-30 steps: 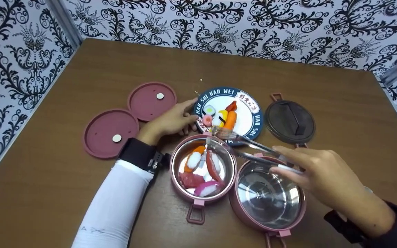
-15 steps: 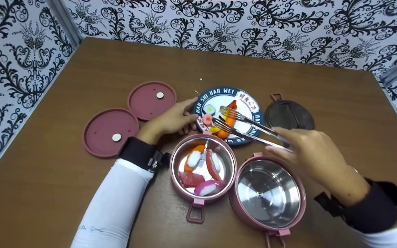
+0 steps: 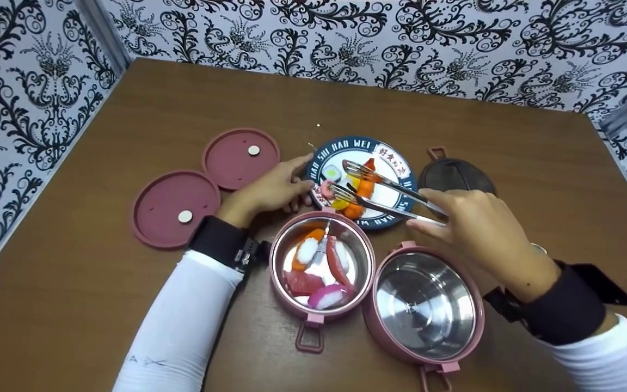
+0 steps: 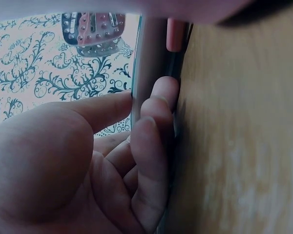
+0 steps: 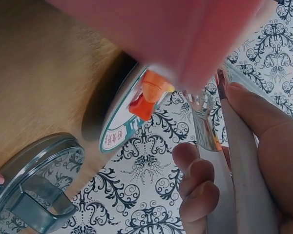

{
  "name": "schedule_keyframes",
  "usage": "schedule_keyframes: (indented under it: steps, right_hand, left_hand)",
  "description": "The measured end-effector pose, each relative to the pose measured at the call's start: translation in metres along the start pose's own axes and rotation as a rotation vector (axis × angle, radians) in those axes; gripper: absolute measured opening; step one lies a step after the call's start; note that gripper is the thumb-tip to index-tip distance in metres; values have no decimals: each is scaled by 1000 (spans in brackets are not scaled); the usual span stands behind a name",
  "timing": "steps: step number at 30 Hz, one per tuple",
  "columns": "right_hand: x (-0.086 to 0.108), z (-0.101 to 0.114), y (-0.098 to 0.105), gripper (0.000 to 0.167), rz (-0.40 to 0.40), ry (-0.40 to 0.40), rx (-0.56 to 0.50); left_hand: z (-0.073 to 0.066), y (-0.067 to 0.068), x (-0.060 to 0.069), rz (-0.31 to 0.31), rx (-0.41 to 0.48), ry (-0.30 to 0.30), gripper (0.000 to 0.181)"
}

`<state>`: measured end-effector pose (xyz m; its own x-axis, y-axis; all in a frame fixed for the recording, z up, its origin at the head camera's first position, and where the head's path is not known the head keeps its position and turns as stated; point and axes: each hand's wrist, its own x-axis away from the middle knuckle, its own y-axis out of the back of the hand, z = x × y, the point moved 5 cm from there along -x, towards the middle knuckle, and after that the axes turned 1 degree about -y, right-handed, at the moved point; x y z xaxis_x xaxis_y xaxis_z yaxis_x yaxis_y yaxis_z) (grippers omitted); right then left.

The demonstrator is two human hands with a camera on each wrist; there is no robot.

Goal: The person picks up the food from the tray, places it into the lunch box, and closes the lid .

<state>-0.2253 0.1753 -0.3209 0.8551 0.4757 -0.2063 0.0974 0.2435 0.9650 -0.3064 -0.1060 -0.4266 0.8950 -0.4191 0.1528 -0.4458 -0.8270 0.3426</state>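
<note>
My left hand (image 3: 278, 186) pinches the left rim of a blue-and-white plate (image 3: 392, 193); in the left wrist view the thumb (image 4: 110, 109) and curled fingers lie on either side of it. My right hand (image 3: 479, 231) grips metal tongs (image 3: 389, 209), also visible in the right wrist view. Their two tips are spread apart over toy sushi on the plate. Among these pieces are a green-centred roll (image 3: 331, 173), a pink piece (image 3: 326, 189) and an orange one (image 3: 365, 189). The tongs partly cover a yellow-and-white piece; contact with it I cannot tell.
A pink-rimmed steel pot (image 3: 316, 318) with several toy sushi pieces stands before the plate. Right beside it is a second pot (image 3: 369, 326). Two pink lids (image 3: 155, 207) lie left, and a dark lid (image 3: 455, 179) lies right of the plate.
My right hand has moved left and away from me, carrying the tongs from above the sushi pot to over the plate. The yellow-and-white piece has shifted slightly. My left hand stays put.
</note>
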Motion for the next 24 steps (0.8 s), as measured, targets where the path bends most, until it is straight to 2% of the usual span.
schedule_keyframes:
  steps: [15,24]
  right_hand:
    - [-10,3,8,55,97,-17,23]
    - [-12,4,10,57,117,-24,13]
  left_hand:
    - [1,-1,-3,4,12,-14,65]
    - [2,-1,-2,5,14,6,67]
